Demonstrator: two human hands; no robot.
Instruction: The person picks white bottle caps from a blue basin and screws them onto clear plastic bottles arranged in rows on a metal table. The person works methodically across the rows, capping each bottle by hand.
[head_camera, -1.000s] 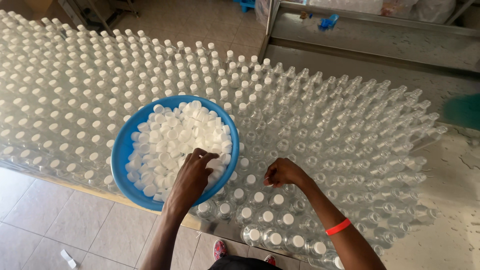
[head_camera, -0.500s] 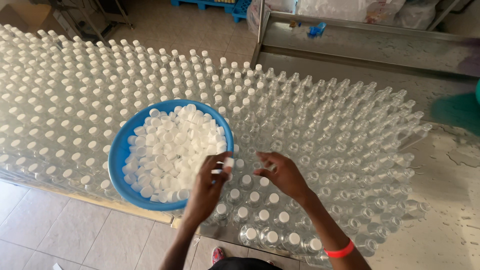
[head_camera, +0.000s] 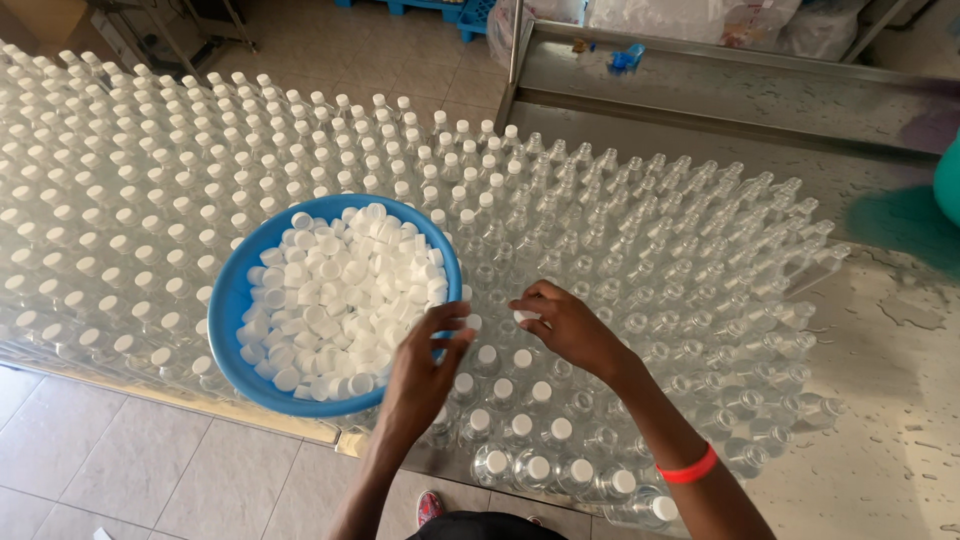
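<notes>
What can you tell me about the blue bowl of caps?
The blue bowl is round, shallow and looks like plastic. It sits level on top of the capped clear bottles, near the table's front edge. White bottle caps fill it in a loose heap. The left hand overlaps its right rim; the right hand is clear of it.

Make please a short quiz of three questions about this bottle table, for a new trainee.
1. True or false: the blue basin holds white caps.
2. Which hand wears the orange wristband: A left, B right?
3. Fill in: the right hand holds a white ____ over the bottles.

Key: 1 true. 2 B. 3 cap; the left hand is at the basin's rim, its grip unclear.
</notes>
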